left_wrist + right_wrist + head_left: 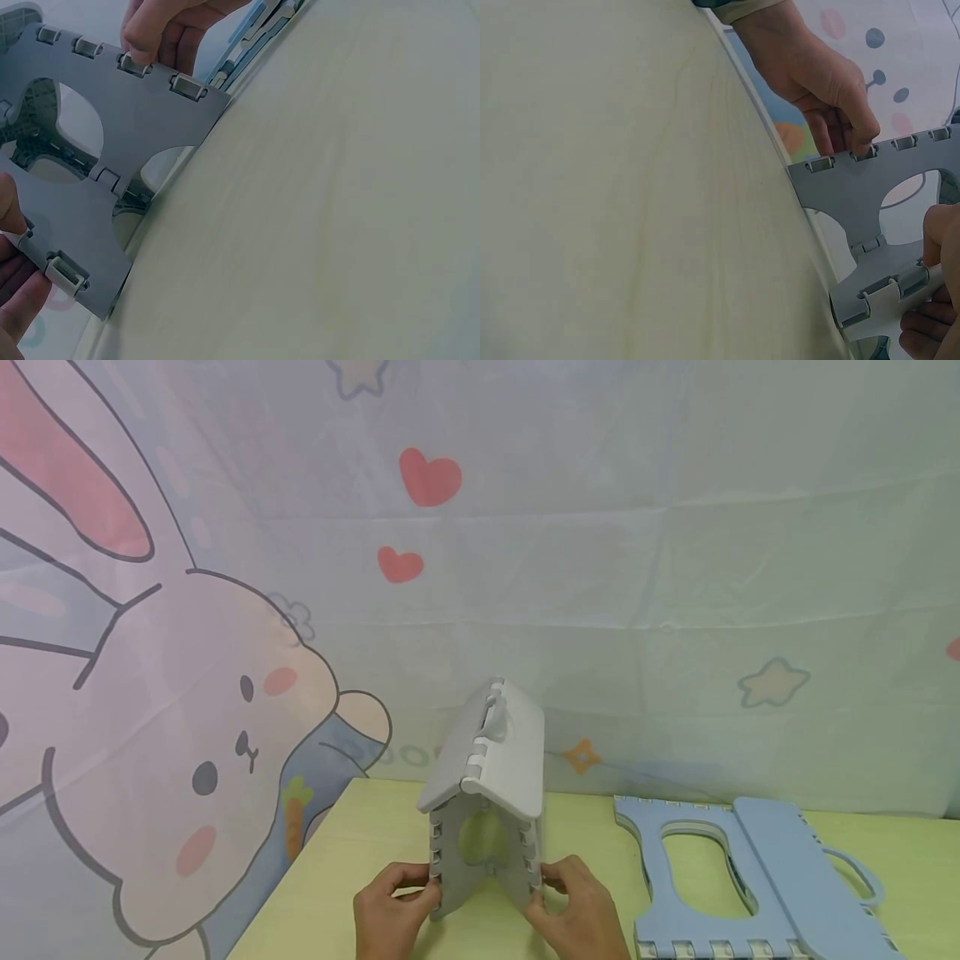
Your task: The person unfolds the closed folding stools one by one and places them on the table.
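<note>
A pale grey folding step stool (517, 752) stands half folded on the table, its two top panels sloping down like a roof from a ridge with a carrying strap. My left hand (393, 906) pinches the hinged left edge low down between thumb and fingers. On the opposite edge, my right hand (577, 910) pinches the hinges in the same way. Between them the end panel (142, 105) is bent inward at its middle hinge, with a round cut-out. In the right wrist view the left hand (817, 82) grips the far edge of that panel.
A blue folding stool (780, 868) lies folded flat on the right of the light yellow-green table (315, 877), with its handle (855, 868) pointing right. Behind the table hangs a cloth backdrop (562, 568) printed with a rabbit, hearts and stars.
</note>
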`<state>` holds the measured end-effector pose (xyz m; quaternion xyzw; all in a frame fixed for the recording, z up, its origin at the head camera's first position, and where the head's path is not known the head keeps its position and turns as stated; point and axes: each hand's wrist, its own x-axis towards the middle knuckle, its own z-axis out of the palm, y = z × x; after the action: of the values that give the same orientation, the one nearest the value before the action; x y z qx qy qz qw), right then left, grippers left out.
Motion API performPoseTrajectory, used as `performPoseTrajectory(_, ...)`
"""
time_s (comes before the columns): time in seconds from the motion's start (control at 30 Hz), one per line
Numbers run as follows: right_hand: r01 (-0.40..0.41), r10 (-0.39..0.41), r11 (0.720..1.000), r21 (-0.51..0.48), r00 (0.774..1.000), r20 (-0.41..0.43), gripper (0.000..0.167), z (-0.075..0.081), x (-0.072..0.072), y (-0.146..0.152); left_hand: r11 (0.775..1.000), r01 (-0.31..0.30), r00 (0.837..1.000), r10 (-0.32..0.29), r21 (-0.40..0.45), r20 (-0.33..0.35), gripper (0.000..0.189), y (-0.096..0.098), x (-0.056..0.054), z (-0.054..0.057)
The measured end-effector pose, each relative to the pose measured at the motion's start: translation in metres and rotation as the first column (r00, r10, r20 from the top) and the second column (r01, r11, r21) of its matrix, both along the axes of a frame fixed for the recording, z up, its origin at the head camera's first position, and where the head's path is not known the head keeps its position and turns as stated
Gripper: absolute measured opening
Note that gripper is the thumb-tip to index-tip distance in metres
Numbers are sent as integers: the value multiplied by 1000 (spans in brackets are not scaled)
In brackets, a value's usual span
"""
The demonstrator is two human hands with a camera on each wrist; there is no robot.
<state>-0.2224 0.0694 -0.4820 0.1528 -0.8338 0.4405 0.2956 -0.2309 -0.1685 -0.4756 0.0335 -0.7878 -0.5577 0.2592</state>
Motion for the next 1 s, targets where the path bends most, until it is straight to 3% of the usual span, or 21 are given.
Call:
performPoseTrajectory(0.4,-2,2,1000,-9,1000,16,22,3,2,2,1000,-20,1000,20,-20,15,19,-3,-3,-1)
performPoseTrajectory(1.0,4,-4,1000,-11,1000,23,20,1,1,3,1000,6,1000,-7,-20,-28,21,-8,-1,-2)
